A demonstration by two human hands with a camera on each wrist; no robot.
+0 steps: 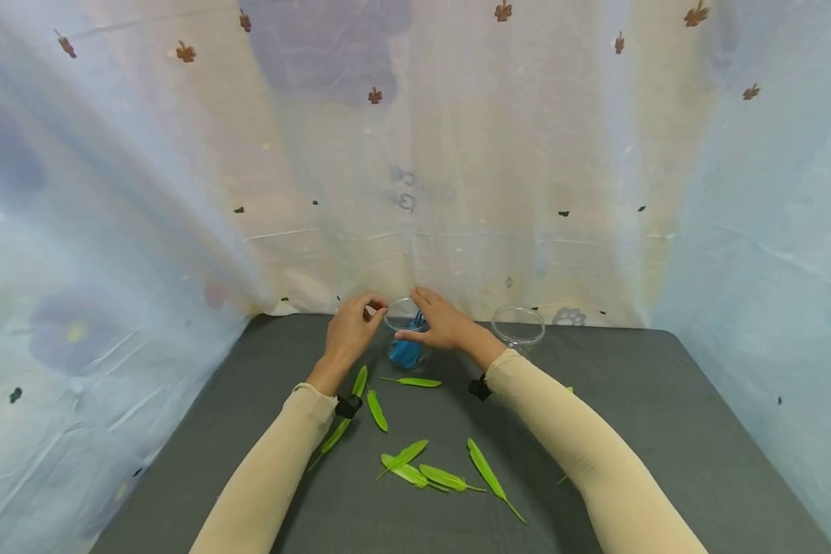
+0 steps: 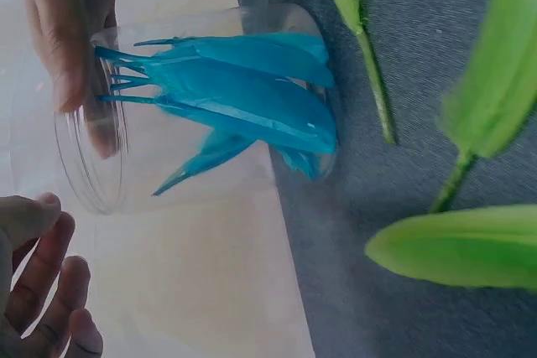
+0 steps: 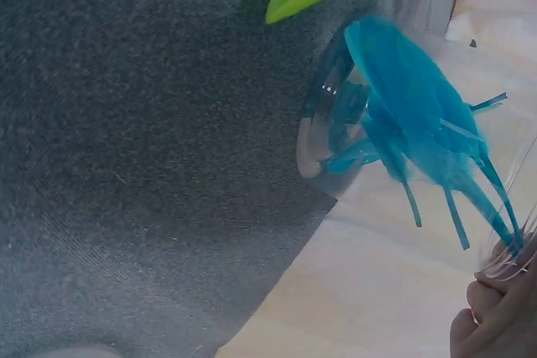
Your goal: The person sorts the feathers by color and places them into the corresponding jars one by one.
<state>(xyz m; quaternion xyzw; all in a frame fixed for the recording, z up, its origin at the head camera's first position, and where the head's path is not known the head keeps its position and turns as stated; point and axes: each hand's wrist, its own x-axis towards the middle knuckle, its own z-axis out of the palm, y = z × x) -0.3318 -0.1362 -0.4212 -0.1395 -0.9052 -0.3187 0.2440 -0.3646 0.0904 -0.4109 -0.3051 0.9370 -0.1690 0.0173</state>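
Note:
A clear round jar (image 1: 401, 315) stands near the table's far edge, with several blue feathers (image 2: 243, 81) inside, quills toward its mouth. My right hand (image 1: 443, 319) holds the jar by its rim, thumb in front and fingers around the far side. In the right wrist view the jar's base shows beside a green feather, and the right hand's fingers (image 3: 503, 299) are at the rim. Just left of the rim is my left hand (image 1: 352, 327), its fingers loosely bent and thumb near the forefinger. Nothing shows between them, and the left wrist view has that hand (image 2: 42, 282) apart from the jar.
A second clear jar (image 1: 518, 325) stands to the right, partly behind the right forearm. Several green feathers lie on the dark grey table (image 1: 360, 508), including one (image 1: 415, 382) before the blue feathers and one (image 1: 488, 471) nearer me. A patterned curtain (image 1: 457, 154) hangs behind.

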